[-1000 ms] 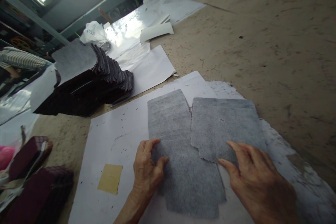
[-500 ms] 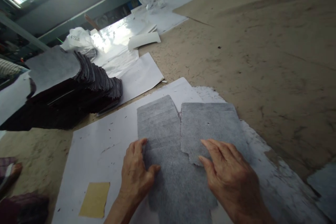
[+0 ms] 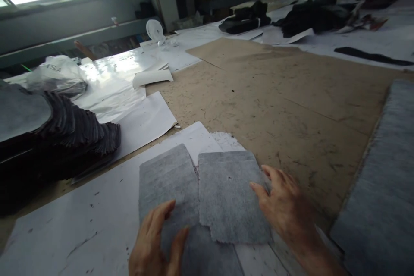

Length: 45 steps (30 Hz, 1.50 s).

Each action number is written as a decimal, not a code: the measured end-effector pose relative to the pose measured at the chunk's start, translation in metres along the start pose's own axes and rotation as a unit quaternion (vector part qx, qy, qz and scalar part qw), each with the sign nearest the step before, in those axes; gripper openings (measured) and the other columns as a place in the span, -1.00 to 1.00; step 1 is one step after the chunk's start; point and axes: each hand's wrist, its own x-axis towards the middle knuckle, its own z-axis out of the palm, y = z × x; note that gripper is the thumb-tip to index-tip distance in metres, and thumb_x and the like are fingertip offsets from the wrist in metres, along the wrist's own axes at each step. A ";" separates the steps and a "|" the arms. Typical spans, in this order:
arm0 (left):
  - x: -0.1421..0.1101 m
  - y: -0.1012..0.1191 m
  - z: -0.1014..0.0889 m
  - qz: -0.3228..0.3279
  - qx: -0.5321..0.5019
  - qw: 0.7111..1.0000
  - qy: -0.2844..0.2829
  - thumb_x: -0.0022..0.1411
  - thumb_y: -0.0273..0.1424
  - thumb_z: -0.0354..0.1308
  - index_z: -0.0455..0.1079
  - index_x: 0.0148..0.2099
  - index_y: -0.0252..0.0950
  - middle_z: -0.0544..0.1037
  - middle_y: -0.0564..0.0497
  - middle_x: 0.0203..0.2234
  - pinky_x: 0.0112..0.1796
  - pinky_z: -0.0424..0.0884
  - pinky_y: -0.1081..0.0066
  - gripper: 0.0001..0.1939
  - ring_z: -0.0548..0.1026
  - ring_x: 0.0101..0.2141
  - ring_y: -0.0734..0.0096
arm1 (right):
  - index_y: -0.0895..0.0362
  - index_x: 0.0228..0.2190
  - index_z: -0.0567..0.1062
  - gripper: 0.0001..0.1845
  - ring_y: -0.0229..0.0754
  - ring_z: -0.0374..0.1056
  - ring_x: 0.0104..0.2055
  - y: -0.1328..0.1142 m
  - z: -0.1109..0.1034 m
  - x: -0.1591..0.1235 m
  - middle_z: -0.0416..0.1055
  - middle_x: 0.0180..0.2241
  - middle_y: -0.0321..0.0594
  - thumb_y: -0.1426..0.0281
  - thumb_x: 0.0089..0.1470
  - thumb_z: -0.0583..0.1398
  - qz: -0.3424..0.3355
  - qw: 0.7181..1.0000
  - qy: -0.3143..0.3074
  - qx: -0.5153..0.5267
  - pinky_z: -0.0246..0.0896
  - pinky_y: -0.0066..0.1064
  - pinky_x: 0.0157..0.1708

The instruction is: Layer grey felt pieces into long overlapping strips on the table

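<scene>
Where left hand (image 3: pixel 153 246) covers left gray piece (image 3: pixel 168 181), contact hard to tell.

My notched piece (image 3: pixel 234 202) is mottled grey with one dark speck. Left of it, I see my other piece (image 3: pixel 168 177) in matching grey, dark-flecked white paper (image 3: pixel 77 224), and a grey-topped, blackish-sided stack (image 3: pixel 64 138); beyond it, dark-streaked tan paper (image 3: pixel 252 112).
</scene>
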 end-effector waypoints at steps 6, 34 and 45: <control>0.075 0.031 0.037 0.008 0.058 0.992 -0.115 0.07 -0.31 0.09 0.26 -0.02 -0.33 0.43 -0.15 -0.17 -0.12 0.29 0.16 -0.60 0.37 -0.12 0.08 | 0.24 -0.19 0.38 -0.57 0.01 0.29 -0.14 -0.006 0.008 0.032 0.40 -0.20 0.01 0.38 -0.19 0.20 0.047 0.995 -0.072 0.056 0.20 -0.16 -0.13; 0.098 0.066 0.016 -0.255 -0.485 0.801 -0.241 -0.09 -0.32 0.24 0.19 -0.32 -0.27 0.43 0.12 -0.53 -0.44 0.39 0.42 -0.69 0.43 -0.53 0.46 | 0.11 -0.42 0.34 -0.71 -0.25 0.29 -0.54 -0.013 -0.049 0.042 0.41 -0.54 -0.30 0.16 -0.14 0.17 0.246 0.890 -0.142 0.356 0.15 -0.43 -0.54; 0.023 0.051 0.044 -0.010 -0.011 0.993 -0.115 0.09 -0.39 0.08 0.20 -0.02 -0.34 0.44 -0.14 -0.23 -0.24 0.38 0.19 -0.62 0.43 -0.21 0.15 | 0.20 -0.24 0.38 -0.72 -0.03 0.37 -0.27 0.000 -0.032 -0.042 0.43 -0.31 -0.06 0.34 0.00 0.09 0.058 0.998 -0.020 0.031 0.31 -0.22 -0.31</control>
